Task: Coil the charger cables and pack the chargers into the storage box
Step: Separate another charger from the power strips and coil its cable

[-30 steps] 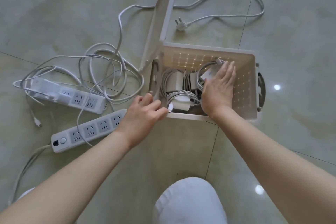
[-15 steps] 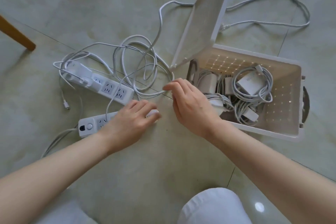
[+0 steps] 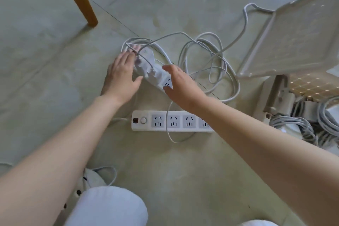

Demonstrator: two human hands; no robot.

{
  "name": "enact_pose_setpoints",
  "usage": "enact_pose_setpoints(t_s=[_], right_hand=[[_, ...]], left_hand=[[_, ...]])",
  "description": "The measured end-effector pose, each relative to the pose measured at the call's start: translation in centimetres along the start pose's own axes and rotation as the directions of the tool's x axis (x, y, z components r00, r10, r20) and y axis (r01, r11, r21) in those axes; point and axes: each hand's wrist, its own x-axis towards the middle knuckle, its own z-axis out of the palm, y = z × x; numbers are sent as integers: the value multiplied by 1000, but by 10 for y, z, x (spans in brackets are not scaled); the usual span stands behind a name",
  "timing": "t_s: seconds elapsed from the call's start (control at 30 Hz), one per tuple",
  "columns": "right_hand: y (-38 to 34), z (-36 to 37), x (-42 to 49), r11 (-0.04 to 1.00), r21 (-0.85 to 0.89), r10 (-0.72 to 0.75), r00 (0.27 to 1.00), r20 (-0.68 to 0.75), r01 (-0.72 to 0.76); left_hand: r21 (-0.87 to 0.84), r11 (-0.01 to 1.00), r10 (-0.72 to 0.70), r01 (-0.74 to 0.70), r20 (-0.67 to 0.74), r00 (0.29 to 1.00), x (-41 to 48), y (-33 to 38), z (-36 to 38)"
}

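We have moved both hands up from the near strip and the box: left hand [image 3: 120, 77] spread at the left end of the far power strip [image 3: 157, 77], right hand [image 3: 180, 86] spread over its right end, gripping nothing. A charger [image 3: 145, 55] sits plugged on it; the storage box [image 3: 269, 93] stands right of it.

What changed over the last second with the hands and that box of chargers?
The right hand left the storage box and swung left over the far power strip. The left hand moved from the near power strip up to the far strip's charger end. Neither hand holds anything yet. The packed chargers, the open lid and both strips lie where they were.
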Motion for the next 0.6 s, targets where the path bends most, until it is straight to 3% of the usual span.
enact_pose_setpoints(t_s=[0.1, 0.2, 0.4, 0.6], right_hand=[[-12, 18, 21, 991, 118, 76, 994, -79, -66], [-21, 31, 36, 977, 155, 166, 977, -138, -144], [-32, 34, 47, 972, -102, 181, 953, -245, -211], [-33, 28, 51, 968, -116, 199, 961, -192, -224]], left_hand=[[-172, 985, -18, 26, 45, 999, 12, -5, 1], [-229, 972, -52, 55, 18, 998, 16, -8, 3], [-94, 996, -16, 8, -78, 997, 19, -5, 3], [-49, 999, 1, -9, -157, 988, 16, -6, 7]])
